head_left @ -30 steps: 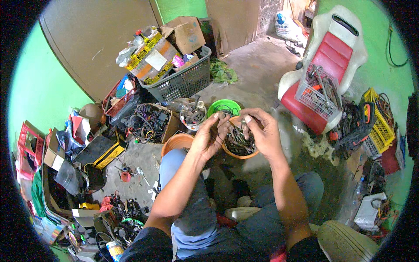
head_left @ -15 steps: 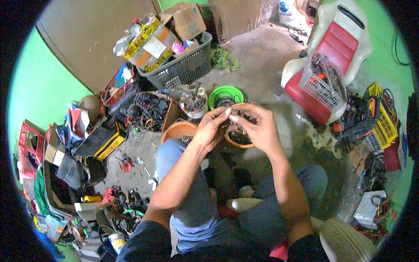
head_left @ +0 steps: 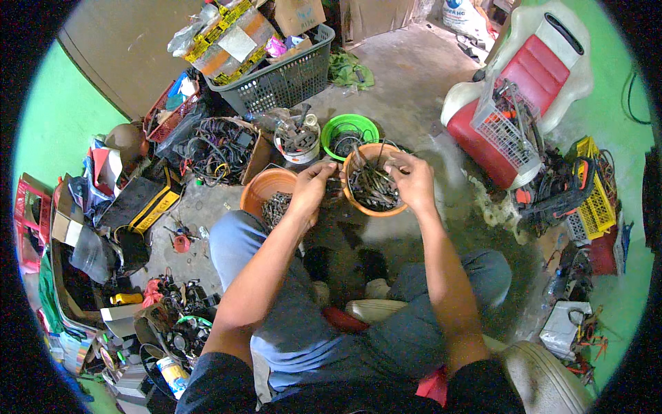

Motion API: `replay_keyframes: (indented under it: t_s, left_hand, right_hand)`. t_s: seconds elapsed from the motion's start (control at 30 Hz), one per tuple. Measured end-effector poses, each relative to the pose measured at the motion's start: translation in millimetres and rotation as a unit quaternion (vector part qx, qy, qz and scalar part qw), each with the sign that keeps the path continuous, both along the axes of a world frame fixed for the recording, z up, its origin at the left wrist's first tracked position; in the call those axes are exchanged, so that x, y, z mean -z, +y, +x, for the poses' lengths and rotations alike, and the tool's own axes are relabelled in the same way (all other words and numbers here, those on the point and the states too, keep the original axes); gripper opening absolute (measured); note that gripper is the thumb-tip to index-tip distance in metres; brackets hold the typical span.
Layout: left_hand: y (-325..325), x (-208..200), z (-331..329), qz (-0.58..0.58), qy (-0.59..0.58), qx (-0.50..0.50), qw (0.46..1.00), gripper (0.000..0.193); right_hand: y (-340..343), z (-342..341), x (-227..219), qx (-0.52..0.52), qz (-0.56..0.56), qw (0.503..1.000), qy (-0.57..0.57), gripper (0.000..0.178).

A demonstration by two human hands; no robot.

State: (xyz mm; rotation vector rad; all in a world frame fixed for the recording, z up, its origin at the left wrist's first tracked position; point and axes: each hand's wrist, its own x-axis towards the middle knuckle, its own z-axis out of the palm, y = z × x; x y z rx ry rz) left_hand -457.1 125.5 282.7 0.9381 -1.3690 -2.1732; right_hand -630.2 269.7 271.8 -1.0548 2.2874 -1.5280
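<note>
My left hand is closed in a pinch over the gap between two orange bowls. Whatever sits between its fingertips is too small to name. At the far right rim of the right orange bowl, my right hand is also closed, thumb against fingers, on something I cannot make out. Thin dark metal pieces fill this bowl. The left orange bowl, beside my left wrist, contains many small metal parts. Just beyond my hands stands a bright green bowl with dark coiled pieces inside.
A white bucket of metal parts and a box of tangled cables stand to the left. Behind them is a loaded grey basket. At right, a red and white seat bears a wire-grid basket. Tools clutter both sides.
My hands have moved apart from where they met over the right orange bowl, uncovering its contents. The view has shifted, so the surroundings sit higher in the picture.
</note>
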Motion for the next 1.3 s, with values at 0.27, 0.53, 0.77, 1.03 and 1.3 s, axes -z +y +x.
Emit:
replay_keyframes:
  t_s: [0.27, 0.53, 0.77, 1.03, 1.3]
  left_hand:
    - [-2, 16, -26, -0.013, -0.003, 0.001, 1.000, 0.022]
    - [-2, 16, -27, -0.001, 0.002, -0.012, 1.000, 0.021]
    - [-8, 55, -9, 0.060, 0.003, -0.038, 0.997, 0.021]
    - [55, 184, 30, -0.147, -0.235, -0.085, 0.957, 0.028]
    - [59, 344, 91, -0.233, -0.439, -0.138, 0.857, 0.028]
  right_hand:
    - [1, -28, 59, 0.044, -0.027, 0.993, -0.104, 0.013]
    - [-5, -37, 80, 0.044, -0.025, 0.997, -0.057, 0.019]
    - [-18, 10, 102, -0.058, 0.027, 0.993, -0.097, 0.017]
    - [-19, 72, 201, -0.103, 0.125, 0.986, -0.034, 0.023]
    - [-34, 119, 223, -0.118, 0.273, 0.954, -0.046, 0.018]
